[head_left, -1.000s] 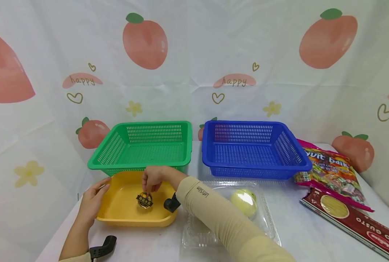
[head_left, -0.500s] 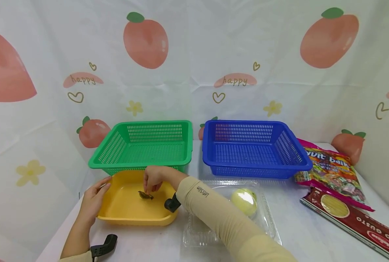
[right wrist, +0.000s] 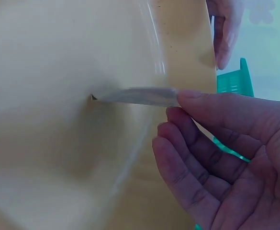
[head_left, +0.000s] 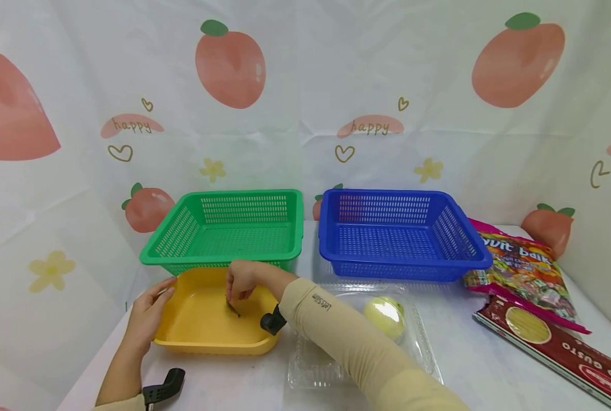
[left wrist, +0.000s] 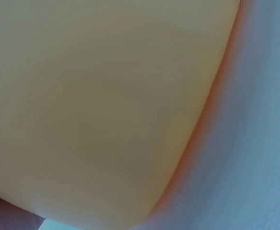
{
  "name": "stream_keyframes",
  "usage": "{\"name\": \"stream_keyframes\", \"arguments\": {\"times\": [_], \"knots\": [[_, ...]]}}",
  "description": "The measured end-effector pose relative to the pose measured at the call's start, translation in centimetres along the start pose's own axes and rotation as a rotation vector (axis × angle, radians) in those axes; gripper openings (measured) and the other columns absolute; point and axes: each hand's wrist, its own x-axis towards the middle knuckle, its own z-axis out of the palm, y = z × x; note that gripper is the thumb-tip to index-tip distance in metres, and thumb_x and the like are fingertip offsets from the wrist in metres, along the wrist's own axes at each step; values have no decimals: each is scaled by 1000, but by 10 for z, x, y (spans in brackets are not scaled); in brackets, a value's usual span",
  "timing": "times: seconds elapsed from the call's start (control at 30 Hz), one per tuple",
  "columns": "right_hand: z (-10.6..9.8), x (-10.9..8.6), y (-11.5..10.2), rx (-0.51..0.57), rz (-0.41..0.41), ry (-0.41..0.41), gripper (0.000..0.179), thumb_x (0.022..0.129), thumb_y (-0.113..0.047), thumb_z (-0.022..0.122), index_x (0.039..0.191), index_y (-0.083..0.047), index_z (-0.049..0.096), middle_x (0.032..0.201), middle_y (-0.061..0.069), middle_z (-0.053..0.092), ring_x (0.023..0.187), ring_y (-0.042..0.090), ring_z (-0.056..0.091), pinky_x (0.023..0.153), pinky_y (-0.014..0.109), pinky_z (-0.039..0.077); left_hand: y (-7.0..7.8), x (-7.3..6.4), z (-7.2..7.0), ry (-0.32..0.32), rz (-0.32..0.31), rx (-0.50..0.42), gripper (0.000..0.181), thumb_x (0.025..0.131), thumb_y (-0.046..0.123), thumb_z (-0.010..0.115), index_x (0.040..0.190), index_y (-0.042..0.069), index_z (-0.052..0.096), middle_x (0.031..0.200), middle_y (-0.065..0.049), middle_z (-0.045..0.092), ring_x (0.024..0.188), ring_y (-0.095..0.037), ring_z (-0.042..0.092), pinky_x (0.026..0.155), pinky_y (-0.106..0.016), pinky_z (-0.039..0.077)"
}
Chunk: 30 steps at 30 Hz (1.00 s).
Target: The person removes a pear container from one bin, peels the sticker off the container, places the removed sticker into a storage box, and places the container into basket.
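In the head view a yellow basin (head_left: 208, 331) stands at the front left. My left hand (head_left: 145, 317) grips its left rim. My right hand (head_left: 241, 281) reaches into the basin and pinches a small thin label (right wrist: 140, 96) between thumb and fingertip. The label is seen nearly edge-on, its pale face showing in the right wrist view and its tip pointing away from the hand. Basin wall fills most of the left wrist view.
A green basket (head_left: 223, 260) and a blue basket (head_left: 403, 265) stand behind. A clear plastic box (head_left: 310, 365) with a yellow-green round fruit (head_left: 384, 318) lies under the right forearm. Right of it lie a candy bag (head_left: 531, 274) and a dark red spaghetti pack (head_left: 567, 354).
The label in my right hand has turned from its printed black-and-gold face to nearly edge-on. Both hands have stayed almost in place.
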Motion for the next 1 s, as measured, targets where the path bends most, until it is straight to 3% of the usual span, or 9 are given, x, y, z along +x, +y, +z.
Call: {"name": "stream_keyframes", "arguments": {"times": [0.13,0.23,0.33,0.47,0.57,0.63,0.7,0.87,1.0], "knots": [[0,-1,-1,-7,-3,-2,3,83,0,66,83,1,69,66,1,59,62,12,57,65,24,56,0,1,1,3,11,-6,53,101,36,31,139,0,39,143,-21,39,95,14,34,76,5,29],[0,-1,-1,-9,-6,-3,5,83,-2,67,78,-2,66,65,1,60,66,16,63,69,26,57,0,1,1,4,9,-6,53,101,36,31,139,0,39,144,-21,38,96,14,34,75,6,28],[-2,-2,-1,2,-12,-6,12,82,-4,68,71,-5,62,66,3,62,72,21,67,71,29,57,0,1,1,4,-1,1,54,101,37,31,139,0,39,144,-21,39,107,-2,42,76,4,29],[-7,-6,-2,16,-37,-15,15,82,-6,68,70,-6,60,66,4,62,68,20,65,70,28,57,1,1,0,-4,-9,18,54,101,37,31,140,0,39,143,-21,39,120,-26,41,82,-1,32],[-12,-12,-1,30,-83,-33,14,83,-4,67,71,-4,61,64,5,58,58,16,56,65,26,55,1,0,-3,-27,0,24,55,101,36,30,141,0,36,143,-24,38,125,-32,39,102,-22,39],[-15,-18,0,39,-112,-43,12,84,-3,66,72,-3,62,64,5,57,56,13,52,63,26,55,2,-1,-6,-51,15,20,55,101,36,30,142,-1,33,143,-26,36,127,-36,37,109,-42,34],[-20,-25,1,47,-136,-55,10,85,-2,64,74,-2,62,64,4,56,57,13,50,64,27,54,3,-3,-9,-77,23,14,57,101,37,29,143,-2,29,144,-28,34,129,-39,34,108,-58,26],[-34,-45,6,53,-155,-48,6,86,-3,63,81,-1,64,71,3,60,68,20,59,70,29,56,9,-6,-14,-105,49,-1,61,101,39,30,145,-3,25,145,-31,29,131,-44,30,106,-62,24],[-46,-64,16,58,-158,-29,6,86,-6,64,86,0,65,78,10,64,74,24,61,73,33,56,17,-9,-15,-101,96,-10,60,101,37,33,144,-3,26,145,-32,29,129,-47,30,104,-65,25]]}}
